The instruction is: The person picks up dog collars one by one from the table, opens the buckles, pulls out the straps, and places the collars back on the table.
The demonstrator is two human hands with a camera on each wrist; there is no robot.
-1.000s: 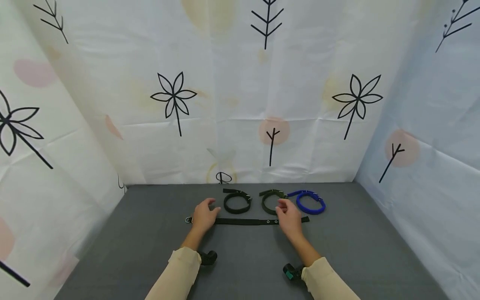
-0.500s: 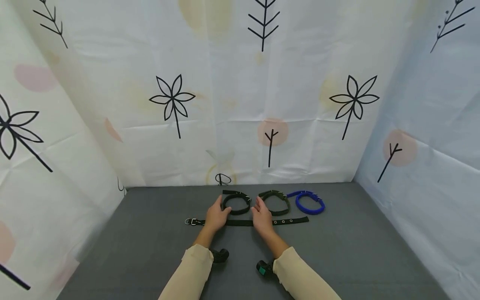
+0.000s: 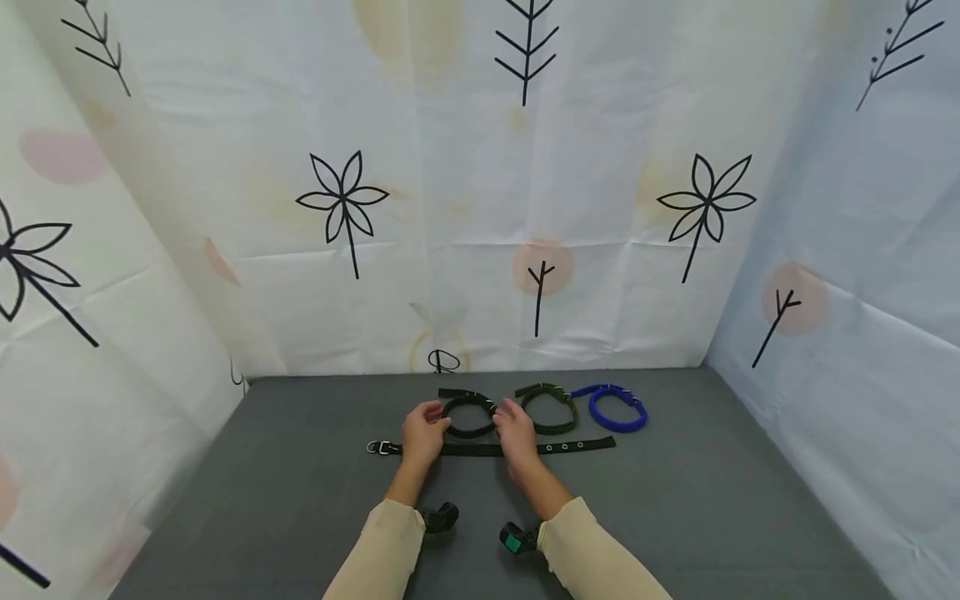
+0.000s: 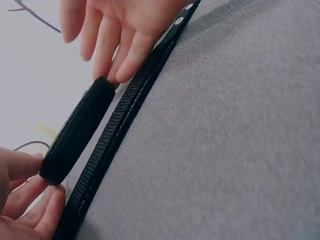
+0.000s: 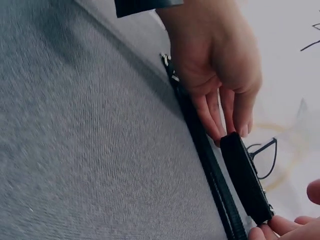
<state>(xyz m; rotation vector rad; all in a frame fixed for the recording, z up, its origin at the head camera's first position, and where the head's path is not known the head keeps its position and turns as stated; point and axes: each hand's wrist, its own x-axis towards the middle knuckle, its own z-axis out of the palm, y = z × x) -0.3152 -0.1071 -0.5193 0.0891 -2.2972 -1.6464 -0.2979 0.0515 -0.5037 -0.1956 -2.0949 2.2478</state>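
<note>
A black pet collar coiled into a loop [image 3: 468,433] lies on the grey table, its tail pointing left. At its left side my left hand [image 3: 422,435] pinches the loop's edge between thumb and fingers, plainest in the left wrist view, where the band [image 4: 77,132] shows edge-on. My right hand [image 3: 517,435] touches the loop's right side with extended fingertips; in the right wrist view its thumb [image 5: 313,192] stays apart. Just in front, another black collar [image 3: 472,450] lies stretched out straight, its buckle and ring at the left, its metal-rimmed holes at the right. Both forearms reach over this strap.
To the right of my hands lie a coiled olive-green collar [image 3: 553,429] and a coiled blue collar [image 3: 618,427]. The grey tabletop [image 3: 697,500] ends at a white patterned cloth backdrop [image 3: 480,317], with more cloth at both sides.
Both hands have come together from wide apart over the straight collar to the two sides of the black loop. The right hand moved left, away from the green collar, and the left hand moved slightly right.
</note>
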